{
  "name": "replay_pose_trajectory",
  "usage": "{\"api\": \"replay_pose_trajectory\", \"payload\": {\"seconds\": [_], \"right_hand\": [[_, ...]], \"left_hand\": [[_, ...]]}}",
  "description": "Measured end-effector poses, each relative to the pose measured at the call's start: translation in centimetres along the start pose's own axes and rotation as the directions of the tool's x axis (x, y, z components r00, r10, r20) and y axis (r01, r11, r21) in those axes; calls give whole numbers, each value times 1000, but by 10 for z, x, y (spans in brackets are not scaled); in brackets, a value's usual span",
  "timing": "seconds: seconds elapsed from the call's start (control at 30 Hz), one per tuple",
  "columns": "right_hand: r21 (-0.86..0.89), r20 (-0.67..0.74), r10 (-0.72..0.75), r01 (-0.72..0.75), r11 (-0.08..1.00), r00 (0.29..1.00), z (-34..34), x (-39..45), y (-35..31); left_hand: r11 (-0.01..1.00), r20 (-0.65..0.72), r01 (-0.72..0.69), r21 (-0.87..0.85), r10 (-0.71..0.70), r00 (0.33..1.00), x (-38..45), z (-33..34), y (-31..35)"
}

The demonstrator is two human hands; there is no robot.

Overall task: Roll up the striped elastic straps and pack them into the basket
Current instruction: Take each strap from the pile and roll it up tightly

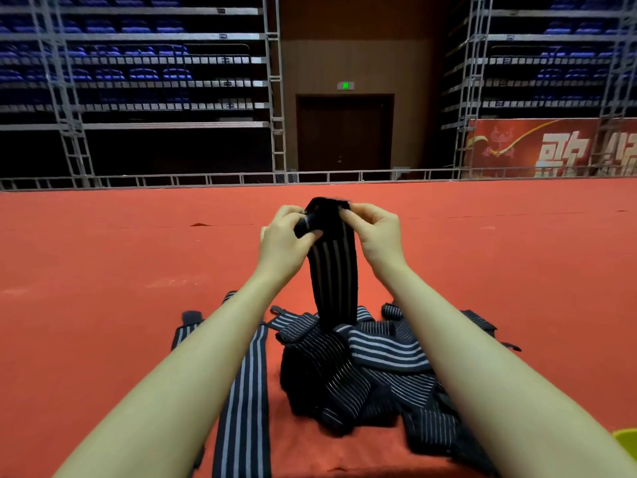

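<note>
A black strap with thin pale stripes (332, 270) hangs down from my two raised hands. Its top end is curled into a small black roll between them. My left hand (286, 241) pinches the roll's left side with thumb and fingers. My right hand (377, 232) pinches the right side. The strap's lower end drops into a pile of striped straps (365, 367) on the red floor (103, 270). One long strap (243, 391) lies flat to the left of the pile. A yellow-green corner, perhaps the basket (627, 441), shows at the right edge.
Red carpet stretches ahead to a low metal rail (241, 177). Beyond it stand scaffold tiers with blue seats (138, 50), a dark double door (344, 132) and a red banner (551, 150). More straps lie under my right forearm.
</note>
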State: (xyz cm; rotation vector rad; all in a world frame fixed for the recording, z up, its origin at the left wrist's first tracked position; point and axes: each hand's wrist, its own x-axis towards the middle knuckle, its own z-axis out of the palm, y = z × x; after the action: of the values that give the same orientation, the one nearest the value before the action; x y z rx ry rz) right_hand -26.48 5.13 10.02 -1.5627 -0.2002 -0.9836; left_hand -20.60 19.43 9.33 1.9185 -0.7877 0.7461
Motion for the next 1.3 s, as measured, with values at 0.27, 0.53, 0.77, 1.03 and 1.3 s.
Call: {"api": "replay_pose_trajectory", "payload": {"seconds": [0.27, 0.53, 0.77, 1.03, 1.3], "right_hand": [[-313, 196, 310, -240, 919, 930, -15, -25, 55], [-280, 170, 307, -253, 926, 936, -6, -35, 62], [-258, -3, 84, -82, 963, 996, -11, -30, 54], [-236, -48, 97, -105, 966, 994, -1, -34, 54], [-233, -13, 115, -115, 966, 993, 9, -27, 64]], "left_hand": [[996, -103, 52, -70, -59, 993, 8, -9, 6], [991, -158, 53, -122, -72, 985, 12, -12, 15], [992, -79, 83, 98, -75, 994, 0, -1, -1], [968, 46, 147, 201, -160, 986, -36, 18, -25], [970, 230, 216, 112, -237, 944, -41, 20, -37]]}}
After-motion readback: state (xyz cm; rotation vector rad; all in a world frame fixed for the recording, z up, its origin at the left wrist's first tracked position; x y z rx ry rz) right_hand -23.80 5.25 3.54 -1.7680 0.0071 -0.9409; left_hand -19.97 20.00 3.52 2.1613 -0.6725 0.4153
